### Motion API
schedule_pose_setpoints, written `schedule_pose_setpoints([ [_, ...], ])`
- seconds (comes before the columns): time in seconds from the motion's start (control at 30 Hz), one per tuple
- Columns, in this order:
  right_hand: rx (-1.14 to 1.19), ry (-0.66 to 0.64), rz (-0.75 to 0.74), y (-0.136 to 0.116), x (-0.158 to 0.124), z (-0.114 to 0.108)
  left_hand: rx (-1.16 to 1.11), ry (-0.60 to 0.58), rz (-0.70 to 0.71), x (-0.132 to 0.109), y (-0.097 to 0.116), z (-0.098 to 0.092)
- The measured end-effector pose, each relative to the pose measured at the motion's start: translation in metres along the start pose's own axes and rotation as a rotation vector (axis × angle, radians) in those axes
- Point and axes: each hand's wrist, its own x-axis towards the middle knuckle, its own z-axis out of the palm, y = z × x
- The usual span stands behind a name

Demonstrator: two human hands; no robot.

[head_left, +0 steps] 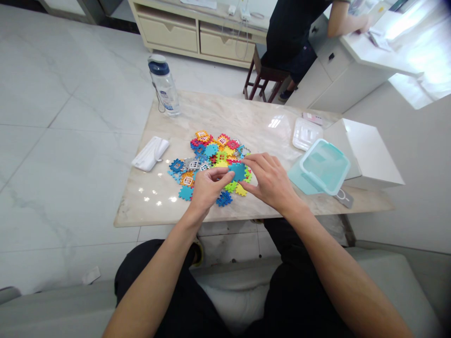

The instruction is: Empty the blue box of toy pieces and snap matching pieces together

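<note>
Black-trousered thighs (296, 291) are lying nearest to view, with two bare forearms (164, 267) stretching forward above them. Between the hands, a flat, teal plastic piece with toothed edges (237, 172) is sitting over the near side of a heap of multicoloured, toothed plastic pieces (221, 156). It is looking roughly square, so no long axis is standing out. The left hand (207, 188) is pinching its left edge, thumb and fingers almost together. The right hand (269, 180) is facing the opposite edge, its thumb and fingers parting widely around the piece; whether they are touching it, I cannot tell. The left is the nearer hand, already gripping.

Farther out, a pale marble worktop (130, 211) is carrying a clear bottle with a blue lid (167, 91) and a white, oblong packet (150, 154) leftward, and a translucent aqua plastic tub (306, 176) rightward. Beyond, another person (292, 33) is sitting on a dark wooden stool (269, 75).
</note>
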Motion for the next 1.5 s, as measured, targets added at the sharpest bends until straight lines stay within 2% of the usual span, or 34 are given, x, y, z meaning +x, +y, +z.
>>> schedule_pose_setpoints([
  [0.57,-0.006,0.014,0.046,-0.004,0.001,0.001,-0.064,-0.050,-0.025,0.002,0.000,0.002],
  [0.77,0.035,0.019,0.032,-0.009,0.002,0.003,-0.065,-0.039,-0.030,0.000,0.000,0.002],
  [1.17,0.035,-0.022,0.000,-0.010,0.002,0.007,-0.058,-0.095,-0.031,0.001,-0.004,0.003],
  [1.5,0.029,-0.003,0.030,-0.011,0.004,0.006,-0.074,-0.024,-0.057,0.004,-0.004,0.002],
])
